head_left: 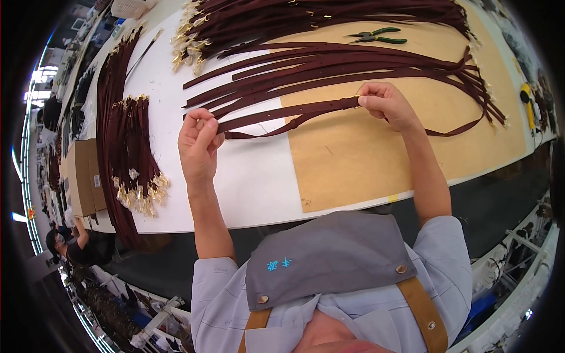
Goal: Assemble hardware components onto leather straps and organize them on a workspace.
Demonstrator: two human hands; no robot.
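Observation:
A dark brown leather strap with small holes is stretched between my two hands, above the table. Its left end is pinched between the thumb and fingers of my left hand. My right hand is closed on the other end, by a narrow loop and a bit of gold-coloured metal mostly covered by the fingers. A second length of strap hangs slack just below the first. Beyond my hands lie several loose brown straps, fanned out, their wrapped metal ends gathered at the right.
Green-handled pliers lie behind the loose straps. A thick strap pile fills the far side. More bundled straps lie left, near a cardboard box. A yellow tool rests at the right edge. Another person is at far left.

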